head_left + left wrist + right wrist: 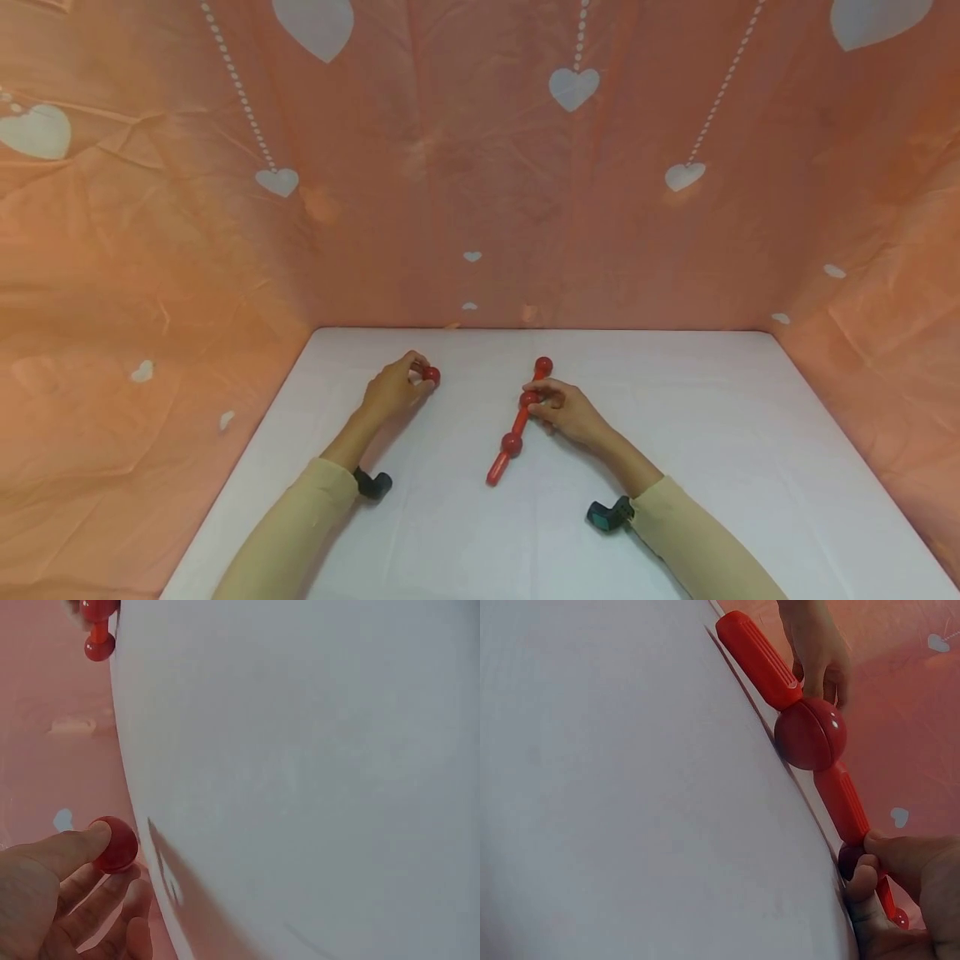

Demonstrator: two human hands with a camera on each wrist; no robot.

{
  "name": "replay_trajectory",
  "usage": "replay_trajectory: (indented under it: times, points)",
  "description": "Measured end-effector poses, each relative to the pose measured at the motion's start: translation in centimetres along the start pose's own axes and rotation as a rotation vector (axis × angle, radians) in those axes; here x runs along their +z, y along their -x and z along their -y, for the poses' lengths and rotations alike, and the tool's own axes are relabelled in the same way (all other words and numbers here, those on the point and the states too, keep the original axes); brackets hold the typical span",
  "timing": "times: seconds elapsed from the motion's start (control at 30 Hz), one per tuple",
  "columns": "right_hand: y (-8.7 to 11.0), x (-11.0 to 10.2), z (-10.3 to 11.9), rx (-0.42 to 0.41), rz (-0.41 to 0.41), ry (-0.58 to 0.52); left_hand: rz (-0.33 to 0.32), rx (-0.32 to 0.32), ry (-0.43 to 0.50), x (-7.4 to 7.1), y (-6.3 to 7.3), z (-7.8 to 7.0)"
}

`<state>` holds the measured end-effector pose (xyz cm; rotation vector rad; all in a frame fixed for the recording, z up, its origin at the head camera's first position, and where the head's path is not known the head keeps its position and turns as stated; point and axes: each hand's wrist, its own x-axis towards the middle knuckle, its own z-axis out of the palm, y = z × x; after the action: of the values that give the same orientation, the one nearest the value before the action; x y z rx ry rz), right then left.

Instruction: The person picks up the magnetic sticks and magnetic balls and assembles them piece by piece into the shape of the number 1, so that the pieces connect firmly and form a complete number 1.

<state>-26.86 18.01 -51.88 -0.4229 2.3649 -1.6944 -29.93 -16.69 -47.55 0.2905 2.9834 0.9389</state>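
My left hand (pixel 392 388) pinches a glossy red ball (pixel 118 846) between thumb and fingers, held at the left of the white table. To the right of it, a stick of red balls and ridged orange-red rods (pixel 521 421) joined end to end slants across the middle of the table. Three balls show along it, and the near end is a bare rod (pixel 759 660). My right hand (pixel 573 414) grips the stick at its middle ball (pixel 529 400), with thumb and fingertips around that spot. Fingers partly cover this ball in the right wrist view.
The white tabletop (pixel 450 533) is bounded by orange cloth (pixel 480 208) with pale hearts at the back and both sides. A dark wrist camera (pixel 372 484) sits at the left sleeve, another camera (pixel 610 515) at the right sleeve.
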Motion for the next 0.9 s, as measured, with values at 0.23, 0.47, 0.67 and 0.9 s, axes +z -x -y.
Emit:
replay_trajectory:
  times: [0.23, 0.47, 0.67, 0.9]
  points:
    - [0.0, -0.1, -0.1, 0.004, 0.008, 0.001, 0.002, 0.013, 0.042, -0.1, 1.3, -0.2]
    - [0.2, -0.2, 0.2, -0.010, -0.005, 0.026, 0.022, 0.024, 0.056, 0.5, 2.6, -0.7]
    - [0.2, -0.1, 0.5, -0.037, -0.009, 0.048, 0.029, 0.019, 0.066, 0.8, 3.7, -1.3]
    - [0.2, 0.1, 0.6, -0.025, -0.008, 0.054, 0.039, 0.064, 0.073, 1.1, 5.0, -1.9]
